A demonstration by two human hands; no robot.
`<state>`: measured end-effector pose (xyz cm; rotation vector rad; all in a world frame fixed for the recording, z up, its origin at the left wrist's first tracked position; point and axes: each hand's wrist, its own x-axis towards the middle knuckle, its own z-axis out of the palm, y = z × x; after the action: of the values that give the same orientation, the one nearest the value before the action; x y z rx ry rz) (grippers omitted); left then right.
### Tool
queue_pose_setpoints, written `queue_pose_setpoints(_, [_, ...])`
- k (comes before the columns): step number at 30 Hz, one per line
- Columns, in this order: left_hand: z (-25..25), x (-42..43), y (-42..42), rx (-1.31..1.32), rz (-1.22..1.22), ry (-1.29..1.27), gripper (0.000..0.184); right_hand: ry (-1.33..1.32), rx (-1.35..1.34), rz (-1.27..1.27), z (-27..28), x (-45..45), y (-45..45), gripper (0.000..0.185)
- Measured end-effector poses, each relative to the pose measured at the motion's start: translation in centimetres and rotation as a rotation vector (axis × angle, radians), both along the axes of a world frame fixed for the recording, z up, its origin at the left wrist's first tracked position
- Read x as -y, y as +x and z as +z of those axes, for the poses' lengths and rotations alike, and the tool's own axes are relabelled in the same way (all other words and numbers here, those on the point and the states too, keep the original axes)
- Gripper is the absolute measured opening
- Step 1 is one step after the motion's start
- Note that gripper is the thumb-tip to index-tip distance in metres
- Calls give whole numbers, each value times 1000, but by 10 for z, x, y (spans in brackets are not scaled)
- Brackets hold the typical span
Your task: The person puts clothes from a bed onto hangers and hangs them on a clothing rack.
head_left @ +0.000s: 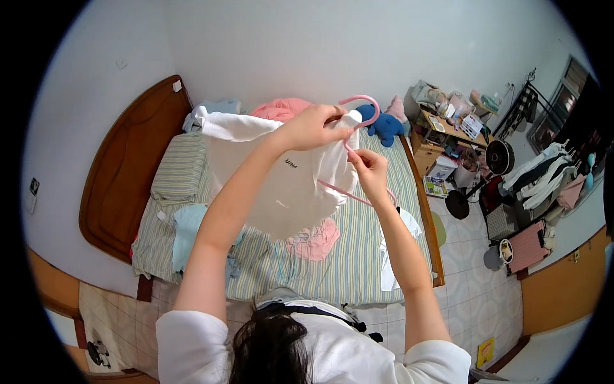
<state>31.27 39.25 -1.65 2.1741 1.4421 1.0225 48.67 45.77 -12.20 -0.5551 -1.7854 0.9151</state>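
Observation:
A white T-shirt with small dark lettering hangs in the air above the bed. My left hand is closed on its upper edge, close to the hanger's hook. A pink clothes hanger has its hook pointing up; one side is partly inside or behind the shirt, and I cannot tell which. With thumb and fingers, my right hand pinches the hanger below the hook. The lower bar of the hanger shows beside the shirt's right edge.
Below is a bed with a striped sheet, holding light-blue clothing, pink clothing, a folded striped quilt and a blue plush toy. To the right stand a cluttered desk, a fan and hanging clothes.

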Motion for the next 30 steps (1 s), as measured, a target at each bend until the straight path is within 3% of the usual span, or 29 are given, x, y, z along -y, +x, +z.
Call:
queue_pose_setpoints(2, [5, 18, 9, -351, 193, 108, 41, -69, -99, 8, -8, -2, 4, 21])
queue_pose_setpoints(3, [0, 17, 5, -428, 202, 214, 54, -78, -119, 18, -10, -4, 5, 21])
queue_pose_setpoints(6, [-8, 14, 11, -632, 323, 212, 47, -92, -90, -33, -12, -2, 3, 20])
queue_pose_setpoints(11, [-16, 9, 12, -552, 494, 247, 46, -104, -97, -32, -14, 8, -16, 16])
queue_pose_setpoints(13, [-18, 11, 9, -476, 542, 301, 47, 240, -166, -194, -11, 9, -28, 12])
queue_pose_setpoints(15, [-21, 11, 2, -407, 569, 346, 47, 583, -181, -404, -3, 17, -33, 21])
queue_pose_setpoints(18, [-20, 13, -10, -299, 661, 358, 52, 751, -153, -268, -17, 35, -30, 20])
queue_pose_setpoints(20, [-15, 18, -12, -191, 700, 388, 52, 796, 78, -21, -51, 34, -31, 22])
queue_pose_setpoints(22, [-14, 22, -16, -115, 723, 385, 53, 643, 287, 27, -75, 38, -34, 30])
queue_pose_setpoints(25, [-13, 26, -26, -74, 746, 347, 55, 577, 275, -57, -97, 31, -38, 44])
queue_pose_setpoints(30, [-25, 33, -36, -87, 774, 459, 54, 555, 541, 29, -115, 14, -29, 55])
